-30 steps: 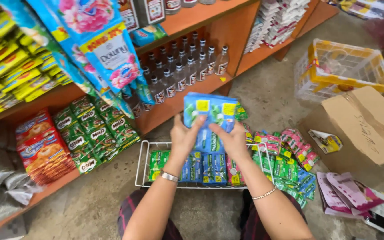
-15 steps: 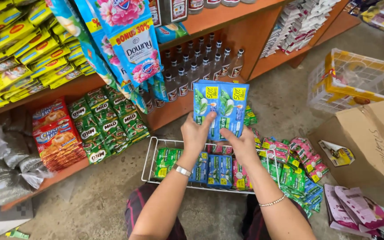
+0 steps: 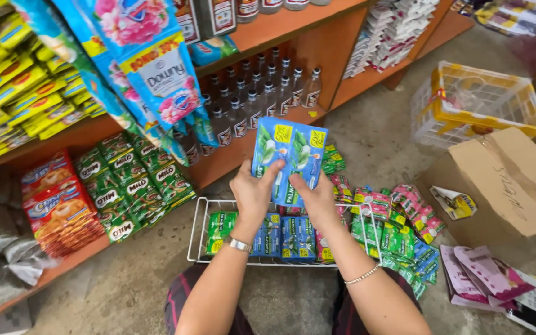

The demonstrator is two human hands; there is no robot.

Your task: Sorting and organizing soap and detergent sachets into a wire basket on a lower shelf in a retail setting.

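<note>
Your left hand (image 3: 254, 192) and right hand (image 3: 316, 197) together pinch the lower edge of a strip of blue sachets (image 3: 289, 156), thumbs pressed on the front face, fingers behind. The strip is held upright above the white wire basket (image 3: 201, 231), in front of the orange wooden shelf (image 3: 262, 31).

Handling: judge the strip light, thin and limp. It will likely fold at the seams between sachets if supported at one corner only. The film looks glossy, so expect it to slide under a loose pinch. Take hold along a sealed edge or seam, not across the filled pouch centres.

The basket stands on the bare concrete floor (image 3: 125, 279) and already carries rows of green and blue sachets (image 3: 274, 236). More green and pink sachet strips (image 3: 398, 229) lie spread on the floor just to its right. A cardboard box (image 3: 504, 186) and a yellow-and-white plastic basket (image 3: 479, 102) stand further right. The shelf holds clear bottles (image 3: 255, 99) and green drink-mix packets (image 3: 131, 180); the bottles' contents cannot be determined from this view.
</note>
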